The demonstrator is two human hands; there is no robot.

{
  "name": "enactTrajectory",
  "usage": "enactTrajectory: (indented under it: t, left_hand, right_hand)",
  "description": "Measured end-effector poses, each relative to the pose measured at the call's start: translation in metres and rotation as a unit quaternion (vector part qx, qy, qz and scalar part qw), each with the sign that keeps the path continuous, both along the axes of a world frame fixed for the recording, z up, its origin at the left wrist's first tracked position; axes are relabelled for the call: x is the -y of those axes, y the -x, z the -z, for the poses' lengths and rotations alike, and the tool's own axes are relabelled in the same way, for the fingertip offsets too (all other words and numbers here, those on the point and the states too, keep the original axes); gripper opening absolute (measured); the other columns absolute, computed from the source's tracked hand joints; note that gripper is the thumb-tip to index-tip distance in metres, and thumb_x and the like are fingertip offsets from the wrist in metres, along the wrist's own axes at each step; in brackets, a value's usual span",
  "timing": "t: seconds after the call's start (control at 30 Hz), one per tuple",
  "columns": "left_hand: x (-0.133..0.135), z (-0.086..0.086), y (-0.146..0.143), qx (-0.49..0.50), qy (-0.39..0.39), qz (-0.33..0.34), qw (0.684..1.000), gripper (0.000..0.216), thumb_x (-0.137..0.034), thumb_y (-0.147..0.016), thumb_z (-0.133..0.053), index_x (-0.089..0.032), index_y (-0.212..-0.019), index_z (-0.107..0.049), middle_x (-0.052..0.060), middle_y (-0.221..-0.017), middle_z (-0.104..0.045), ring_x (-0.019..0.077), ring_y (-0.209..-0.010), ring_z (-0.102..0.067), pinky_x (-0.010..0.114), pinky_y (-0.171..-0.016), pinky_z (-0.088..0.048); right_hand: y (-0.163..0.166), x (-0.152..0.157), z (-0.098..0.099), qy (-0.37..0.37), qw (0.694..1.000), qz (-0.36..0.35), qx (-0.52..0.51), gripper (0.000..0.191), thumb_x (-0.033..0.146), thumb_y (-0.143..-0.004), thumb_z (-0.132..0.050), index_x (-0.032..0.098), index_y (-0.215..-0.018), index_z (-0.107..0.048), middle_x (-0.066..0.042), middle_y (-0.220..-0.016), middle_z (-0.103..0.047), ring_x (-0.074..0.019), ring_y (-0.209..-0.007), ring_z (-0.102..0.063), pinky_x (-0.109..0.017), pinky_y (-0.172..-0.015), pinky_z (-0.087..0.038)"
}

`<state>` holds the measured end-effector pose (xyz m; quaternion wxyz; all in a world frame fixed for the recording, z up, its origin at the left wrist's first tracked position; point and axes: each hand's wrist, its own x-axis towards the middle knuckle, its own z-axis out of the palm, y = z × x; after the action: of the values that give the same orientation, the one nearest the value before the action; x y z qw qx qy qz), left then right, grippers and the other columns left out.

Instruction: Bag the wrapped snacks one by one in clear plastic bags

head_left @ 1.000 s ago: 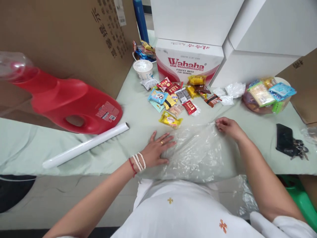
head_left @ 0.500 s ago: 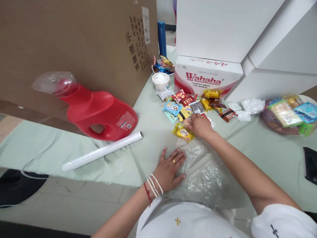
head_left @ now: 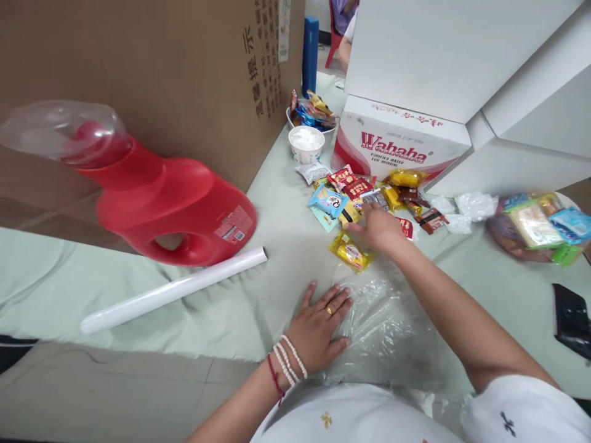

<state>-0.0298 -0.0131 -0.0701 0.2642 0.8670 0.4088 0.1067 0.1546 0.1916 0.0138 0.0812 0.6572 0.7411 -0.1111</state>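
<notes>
My left hand (head_left: 321, 326) lies flat with fingers spread at the left edge of a clear plastic bag (head_left: 388, 326). A ring and several bracelets are on it. My right hand (head_left: 381, 229) reaches over the bag to a pile of small wrapped snacks, thumb apart from the fingers; the fingertips are partly hidden among the packets. Around it are a light-blue packet (head_left: 329, 201), a red packet (head_left: 359, 186) and a brown packet (head_left: 431, 220). A yellow-wrapped snack (head_left: 351, 251) lies apart, just above the bag and below my right thumb.
A red detergent bottle (head_left: 184, 206) and a white tube (head_left: 180, 288) lie at left beside a large cardboard box (head_left: 152, 74). A paper cup (head_left: 306, 145), a Wahaba carton (head_left: 401, 138), crumpled clear wrappers (head_left: 475, 206), a heaped snack plate (head_left: 535, 227) and a black phone-like object (head_left: 572, 317) surround the pile.
My right thumb has spread away from the fingers, and the hand sits slightly further right in the pile. My left hand stays flat. The camera view has shifted.
</notes>
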Motion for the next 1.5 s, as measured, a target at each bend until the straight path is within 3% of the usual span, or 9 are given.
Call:
enactTrajectory:
  t: [0.17, 0.33, 0.43, 0.7, 0.93, 1.2, 1.3, 1.4, 1.5]
  left_hand:
    - [0.001, 0.001, 0.001, 0.001, -0.010, 0.003, 1.000, 0.073, -0.058, -0.097, -0.050, -0.024, -0.159, -0.034, 0.010, -0.165, -0.039, 0.0279, -0.156, -0.029, 0.059, -0.127, 0.010]
    - [0.001, 0.002, 0.002, 0.009, -0.019, -0.002, 1.000, 0.072, -0.056, -0.096, -0.053, -0.024, -0.158, -0.036, 0.011, -0.164, -0.041, 0.0289, -0.155, -0.031, 0.060, -0.128, 0.005]
    - [0.001, 0.003, 0.002, 0.015, -0.027, -0.004, 1.000, 0.070, -0.054, -0.096, -0.055, -0.024, -0.157, -0.038, 0.010, -0.163, -0.042, 0.0284, -0.154, -0.033, 0.059, -0.128, 0.006]
    - [0.000, 0.001, 0.000, 0.008, -0.045, -0.011, 0.999, 0.064, -0.052, -0.096, -0.055, -0.024, -0.153, -0.045, 0.010, -0.160, -0.048, 0.0285, -0.152, -0.037, 0.058, -0.129, 0.002]
    - [0.000, 0.002, 0.001, 0.011, -0.038, -0.008, 0.999, 0.066, -0.051, -0.095, -0.058, -0.024, -0.154, -0.044, 0.011, -0.159, -0.049, 0.0290, -0.151, -0.039, 0.059, -0.129, 0.001]
    - [0.000, 0.004, 0.001, -0.003, -0.041, -0.009, 0.999, 0.067, -0.054, -0.095, -0.058, -0.025, -0.154, -0.044, 0.010, -0.160, -0.048, 0.0291, -0.151, -0.038, 0.058, -0.129, 0.001]
    - [0.001, 0.004, 0.001, -0.004, -0.033, -0.011, 0.999, 0.068, -0.055, -0.094, -0.058, -0.025, -0.154, -0.045, 0.011, -0.161, -0.046, 0.0290, -0.152, -0.037, 0.058, -0.129, 0.001]
    - [0.000, 0.003, 0.000, -0.004, -0.025, -0.023, 0.999, 0.071, -0.055, -0.093, -0.060, -0.024, -0.155, -0.042, 0.012, -0.163, -0.042, 0.0299, -0.152, -0.036, 0.059, -0.128, 0.002]
    - [-0.004, 0.001, -0.003, -0.011, -0.019, -0.032, 0.999, 0.075, -0.054, -0.092, -0.061, -0.022, -0.157, -0.040, 0.014, -0.164, -0.039, 0.0317, -0.153, -0.035, 0.061, -0.127, 0.003]
  right_hand:
    - [0.026, -0.016, 0.010, -0.005, 1.000, 0.002, 0.018, 0.043, 0.043, -0.092, -0.063, 0.013, -0.123, -0.063, -0.022, -0.121, -0.068, -0.0328, -0.106, -0.068, -0.035, -0.081, -0.050]
    - [-0.043, -0.001, -0.009, 0.041, 0.995, 0.006, 0.086, 0.045, 0.045, -0.078, -0.077, 0.017, -0.111, -0.068, -0.018, -0.105, -0.072, -0.0314, -0.092, -0.070, -0.034, -0.071, -0.049]
    - [-0.069, -0.004, -0.017, -0.016, 0.997, 0.014, 0.071, 0.050, 0.048, -0.082, -0.071, 0.015, -0.118, -0.065, -0.018, -0.111, -0.070, -0.0313, -0.096, -0.068, -0.034, -0.075, -0.049]
    - [-0.008, -0.050, 0.018, -0.059, 0.993, -0.100, 0.008, 0.060, 0.028, -0.091, -0.058, 0.017, -0.149, -0.044, -0.019, -0.143, -0.058, -0.0343, -0.115, -0.063, -0.038, -0.089, -0.050]
    - [-0.025, -0.045, 0.014, 0.004, 0.993, -0.082, 0.087, 0.050, 0.026, -0.088, -0.064, 0.014, -0.136, -0.055, -0.022, -0.129, -0.066, -0.0350, -0.110, -0.066, -0.040, -0.087, -0.051]
    - [-0.019, -0.072, 0.006, 0.042, 0.995, -0.056, 0.070, 0.050, 0.039, -0.078, -0.079, 0.011, -0.117, -0.069, -0.021, -0.120, -0.070, -0.0334, -0.107, -0.067, -0.035, -0.085, -0.051]
    - [-0.036, -0.047, -0.014, -0.022, 0.997, -0.075, 0.028, 0.048, 0.035, -0.080, -0.076, 0.011, -0.120, -0.065, -0.020, -0.123, -0.066, -0.0324, -0.104, -0.065, -0.035, -0.085, -0.050]
    - [-0.067, 0.008, -0.044, -0.075, 0.991, -0.104, -0.034, 0.044, 0.038, -0.080, -0.074, 0.014, -0.115, -0.063, -0.016, -0.118, -0.066, -0.0310, -0.100, -0.063, -0.034, -0.082, -0.047]
    - [-0.093, 0.076, -0.064, 0.013, 0.989, -0.121, -0.082, 0.037, 0.035, -0.076, -0.077, 0.020, -0.106, -0.063, -0.009, -0.105, -0.068, -0.0248, -0.088, -0.063, -0.029, -0.074, -0.045]
